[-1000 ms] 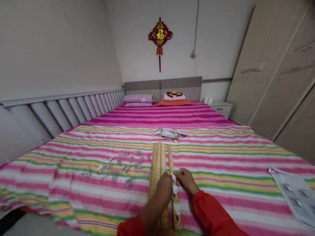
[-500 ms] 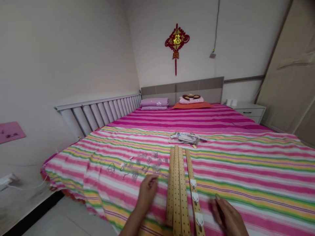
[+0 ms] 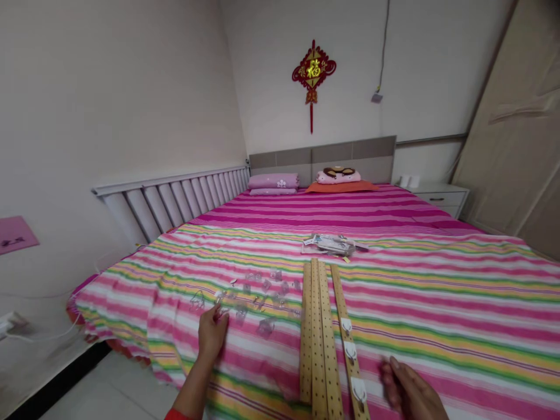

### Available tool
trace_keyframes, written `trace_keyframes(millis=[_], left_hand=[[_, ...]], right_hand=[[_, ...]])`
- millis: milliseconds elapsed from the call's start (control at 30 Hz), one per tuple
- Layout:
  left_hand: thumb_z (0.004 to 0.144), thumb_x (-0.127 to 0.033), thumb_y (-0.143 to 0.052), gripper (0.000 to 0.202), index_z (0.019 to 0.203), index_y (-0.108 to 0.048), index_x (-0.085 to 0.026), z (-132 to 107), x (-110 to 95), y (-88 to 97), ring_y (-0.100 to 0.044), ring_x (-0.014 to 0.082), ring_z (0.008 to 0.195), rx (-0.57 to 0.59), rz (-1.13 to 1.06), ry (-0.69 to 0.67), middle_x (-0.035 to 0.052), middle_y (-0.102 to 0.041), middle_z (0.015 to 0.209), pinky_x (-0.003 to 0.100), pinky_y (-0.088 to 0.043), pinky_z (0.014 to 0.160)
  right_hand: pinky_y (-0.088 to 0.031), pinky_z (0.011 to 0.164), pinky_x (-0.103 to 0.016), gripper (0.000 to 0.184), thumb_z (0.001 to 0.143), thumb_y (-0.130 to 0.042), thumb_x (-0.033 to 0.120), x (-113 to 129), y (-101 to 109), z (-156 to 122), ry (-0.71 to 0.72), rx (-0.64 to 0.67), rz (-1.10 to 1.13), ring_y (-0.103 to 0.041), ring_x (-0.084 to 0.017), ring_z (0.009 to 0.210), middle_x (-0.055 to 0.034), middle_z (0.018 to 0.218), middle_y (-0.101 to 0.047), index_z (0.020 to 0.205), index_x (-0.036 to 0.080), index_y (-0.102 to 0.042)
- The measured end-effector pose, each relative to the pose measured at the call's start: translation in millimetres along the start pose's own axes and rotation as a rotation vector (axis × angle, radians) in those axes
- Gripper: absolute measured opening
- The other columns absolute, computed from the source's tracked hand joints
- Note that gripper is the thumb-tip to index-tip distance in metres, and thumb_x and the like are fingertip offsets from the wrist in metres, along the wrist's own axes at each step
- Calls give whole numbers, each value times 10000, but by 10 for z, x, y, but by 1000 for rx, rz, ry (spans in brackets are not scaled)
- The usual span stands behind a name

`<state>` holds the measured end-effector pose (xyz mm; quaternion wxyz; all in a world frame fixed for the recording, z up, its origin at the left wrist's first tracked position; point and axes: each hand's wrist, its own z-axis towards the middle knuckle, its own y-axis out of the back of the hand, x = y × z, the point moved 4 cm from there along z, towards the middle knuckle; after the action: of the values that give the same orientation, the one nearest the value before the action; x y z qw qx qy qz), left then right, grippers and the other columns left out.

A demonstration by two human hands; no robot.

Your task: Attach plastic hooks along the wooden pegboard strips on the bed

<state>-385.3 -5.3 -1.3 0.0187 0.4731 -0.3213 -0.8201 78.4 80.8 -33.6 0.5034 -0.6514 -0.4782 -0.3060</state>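
My left hand [image 3: 213, 329] reaches down at the left of the scattered small parts, its fingertips drawn together at a little metal hook [image 3: 222, 311]. What is between those fingers is too small to make out. Clear plastic pieces [image 3: 241, 312] lie across the cloth beside it. Three wooden strips [image 3: 318, 338] with rows of holes lie side by side in the middle. A separate wooden strip [image 3: 339, 291] to their right carries white hooks [image 3: 350, 352]. Just right of that strip, my right hand [image 3: 413, 389] hovers with curled, slightly blurred fingers; anything inside them is hidden.
A striped cloth [image 3: 437, 303] covers the near part of the bed. Beyond the strips lies a clear bag [image 3: 333, 245] with contents. A radiator [image 3: 175, 201] runs along the left wall. Pillows [image 3: 274, 181] and a headboard [image 3: 376, 157] stand at the far end.
My left hand has moved left, from beside the wooden strips to the small hook, uncovering a clear plastic piece. My right hand has stayed near the hooked strip, slightly lower.
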Motion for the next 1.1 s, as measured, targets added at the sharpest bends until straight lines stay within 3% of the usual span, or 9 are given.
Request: trace_keyframes(millis=[100,200,400,600,767,933,1100], left_hand=[[671,-440,-511,531,1033,-631,-72,-5,29,-69,-599,221,659,80,25,-55,24,-613,639,334,-490,666],[674,-452,-509,525,1033,-612,-84,-16,64,-81,-597,227,677,67,49,-42,16,-592,644,332,-482,661],[617,-451,-549,404,866,-579,-133,-65,120,-56,-624,224,714,-36,-52,94,55,-623,739,326,-497,677],[586,-451,-562,276,608,-589,-177,-106,75,-1,-584,232,604,-12,-46,65,48,-610,585,331,-449,594],[586,-489,-564,317,596,-597,-174,-159,51,69,-572,201,566,-26,-103,83,23,-616,551,295,-433,558],[554,-528,-633,394,717,-616,-170,-406,-279,181,-607,186,658,-54,-388,99,19,-651,657,274,-480,612],[547,-459,-708,358,747,-647,-168,-890,-934,150,-590,150,578,175,-590,91,11,-641,626,243,-487,562]], right_hand=[[-399,379,-215,413,534,-787,522,-23,12,20,-14,0,13,-491,-109,457,-15,580,-608,706,163,-679],[-396,382,-211,428,527,-791,529,-54,37,52,-13,4,16,-489,-108,462,-14,577,-601,702,155,-678],[-413,408,-213,392,583,-781,495,-173,119,144,3,41,32,-504,-110,486,-15,613,-612,756,159,-679],[-417,422,-216,364,646,-743,495,-191,134,144,51,70,3,-503,-112,483,-5,596,-596,767,160,-667],[-391,417,-201,364,686,-707,506,-151,100,105,91,100,-35,-484,-94,465,3,583,-591,753,152,-658],[-389,414,-205,379,647,-727,516,-86,63,64,98,95,-43,-488,-97,465,-5,587,-603,724,151,-661],[-348,394,-193,396,632,-723,536,18,-36,9,122,95,-60,-453,-79,427,6,541,-578,677,151,-642]])
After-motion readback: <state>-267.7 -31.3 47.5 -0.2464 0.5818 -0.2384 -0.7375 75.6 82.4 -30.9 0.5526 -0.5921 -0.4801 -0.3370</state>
